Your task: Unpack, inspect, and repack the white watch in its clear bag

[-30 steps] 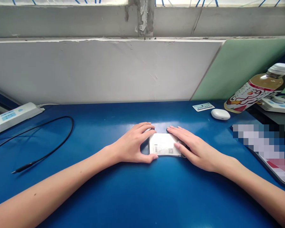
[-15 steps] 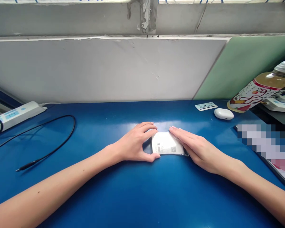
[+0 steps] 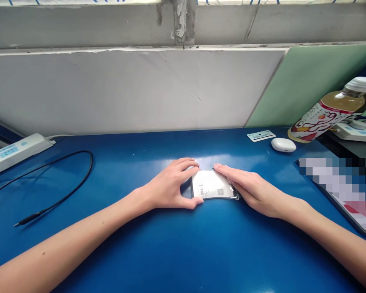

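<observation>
A small flat white packet (image 3: 212, 184) with a printed barcode and a square code lies on the blue table, with what looks like a clear wrapper edge showing at its right side. From the left, my left hand (image 3: 172, 185) spans it, thumb at the near left corner and fingers at the far left corner. Stretched out and held together, the fingers of my right hand (image 3: 247, 185) lie along the packet's right edge and cover part of it.
A black cable (image 3: 76, 189) and a white power strip (image 3: 21, 150) are at left. To the right lie a card (image 3: 261, 135), a white earbud case (image 3: 283, 145) and a phone-like device (image 3: 338, 191) with a blurred screen. A drink bottle (image 3: 326, 112) stands behind them.
The whole view has shifted slightly, so the surroundings appear a little further left. Both hands keep nearly the same pose around the packet.
</observation>
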Demonstrator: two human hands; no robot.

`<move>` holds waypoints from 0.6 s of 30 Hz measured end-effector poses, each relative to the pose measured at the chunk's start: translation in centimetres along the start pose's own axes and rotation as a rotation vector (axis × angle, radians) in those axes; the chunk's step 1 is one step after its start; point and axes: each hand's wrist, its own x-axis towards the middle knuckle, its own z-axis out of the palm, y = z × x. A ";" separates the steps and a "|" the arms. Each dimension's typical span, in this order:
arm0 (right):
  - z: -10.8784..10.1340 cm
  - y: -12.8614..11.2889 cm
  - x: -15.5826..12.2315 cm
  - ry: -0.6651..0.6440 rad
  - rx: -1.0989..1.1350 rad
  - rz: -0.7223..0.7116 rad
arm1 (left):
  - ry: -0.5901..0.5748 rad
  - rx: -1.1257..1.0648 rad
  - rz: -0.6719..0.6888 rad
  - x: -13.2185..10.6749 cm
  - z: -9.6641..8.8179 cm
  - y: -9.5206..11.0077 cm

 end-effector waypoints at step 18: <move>-1.9 1.9 0.1 0.119 -0.209 -0.169 | 0.046 0.139 -0.070 -0.1 0.2 0.2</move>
